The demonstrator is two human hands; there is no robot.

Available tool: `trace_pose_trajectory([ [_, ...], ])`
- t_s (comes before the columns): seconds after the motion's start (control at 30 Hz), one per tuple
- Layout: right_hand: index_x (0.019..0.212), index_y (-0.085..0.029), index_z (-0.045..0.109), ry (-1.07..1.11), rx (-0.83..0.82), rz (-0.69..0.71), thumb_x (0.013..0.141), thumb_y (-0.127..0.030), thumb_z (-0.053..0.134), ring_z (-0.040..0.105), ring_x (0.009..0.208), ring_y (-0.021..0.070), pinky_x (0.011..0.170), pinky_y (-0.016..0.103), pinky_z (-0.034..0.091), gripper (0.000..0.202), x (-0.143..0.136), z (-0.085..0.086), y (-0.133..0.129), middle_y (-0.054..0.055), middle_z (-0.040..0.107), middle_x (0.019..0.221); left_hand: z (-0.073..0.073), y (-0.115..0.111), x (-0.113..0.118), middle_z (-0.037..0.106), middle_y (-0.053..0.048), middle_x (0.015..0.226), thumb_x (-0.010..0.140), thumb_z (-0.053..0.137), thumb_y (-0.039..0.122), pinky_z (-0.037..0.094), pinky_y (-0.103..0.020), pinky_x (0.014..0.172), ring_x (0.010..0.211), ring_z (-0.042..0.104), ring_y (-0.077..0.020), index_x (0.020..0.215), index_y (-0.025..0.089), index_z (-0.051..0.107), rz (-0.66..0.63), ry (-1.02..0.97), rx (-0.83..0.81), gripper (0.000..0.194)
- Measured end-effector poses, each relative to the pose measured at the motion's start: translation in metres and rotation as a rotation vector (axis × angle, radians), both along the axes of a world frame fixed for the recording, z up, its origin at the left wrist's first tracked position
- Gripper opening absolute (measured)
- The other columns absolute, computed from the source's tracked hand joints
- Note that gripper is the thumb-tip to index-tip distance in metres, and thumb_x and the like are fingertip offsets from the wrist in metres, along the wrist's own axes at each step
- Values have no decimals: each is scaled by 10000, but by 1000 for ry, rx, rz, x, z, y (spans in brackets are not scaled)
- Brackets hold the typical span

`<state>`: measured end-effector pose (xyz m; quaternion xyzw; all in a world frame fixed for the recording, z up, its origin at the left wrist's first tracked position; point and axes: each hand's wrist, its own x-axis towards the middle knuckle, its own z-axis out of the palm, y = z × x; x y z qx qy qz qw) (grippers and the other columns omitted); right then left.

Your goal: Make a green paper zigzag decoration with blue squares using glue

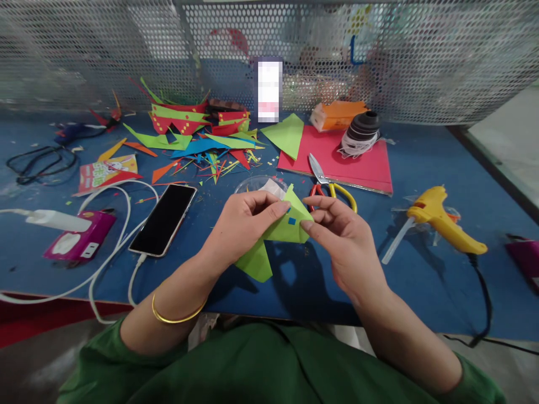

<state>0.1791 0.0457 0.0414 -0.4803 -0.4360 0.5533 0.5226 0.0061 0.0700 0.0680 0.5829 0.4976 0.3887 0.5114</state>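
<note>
Between my two hands, above the front of the blue table, is a folded green paper piece (280,230) with small blue squares stuck on it. My left hand (246,221) pinches its upper left part between thumb and fingers, and a green flap hangs below that hand. The right edge of the paper sits between the thumb and fingers of my right hand (343,233). Just behind the hands lie open scissors (323,178) with red and yellow handles. A clear round dish (255,182) with white paper in it is partly hidden by my left hand.
A phone (163,220), a white cable and a purple box (80,238) lie left. Paper scraps (210,147) and red-green paper shapes (179,119) are behind. Red sheets (337,160) carry a black spool (361,133). A yellow glue gun (446,219) lies right.
</note>
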Motion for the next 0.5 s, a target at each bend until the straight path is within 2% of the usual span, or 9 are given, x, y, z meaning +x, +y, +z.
trace_pose_trajectory([
  [0.13, 1061, -216, 656, 43, -21, 30, 755, -292, 794, 586, 667, 92, 642, 227, 502, 344, -1, -1, 0, -54, 641, 730, -1, -1, 0, 598, 28, 653, 840, 692, 332, 389, -211, 558, 599, 491, -90, 719, 153, 695, 37, 43, 61, 216],
  [0.3, 1085, -234, 653, 28, -27, 48, 730, -302, 834, 609, 672, 98, 654, 235, 527, 403, -2, -4, -1, -64, 648, 733, 0, -3, 3, 634, 19, 664, 842, 678, 297, 402, -210, 563, 613, 517, -96, 724, 151, 706, 5, 54, 65, 189],
  [0.5, 1078, -236, 656, 31, -37, 43, 714, -234, 827, 591, 640, 93, 626, 231, 518, 403, -3, -7, -2, -76, 632, 707, 0, -5, 3, 648, 21, 658, 847, 665, 298, 409, -212, 563, 604, 526, -97, 708, 159, 699, -6, 88, 87, 199],
])
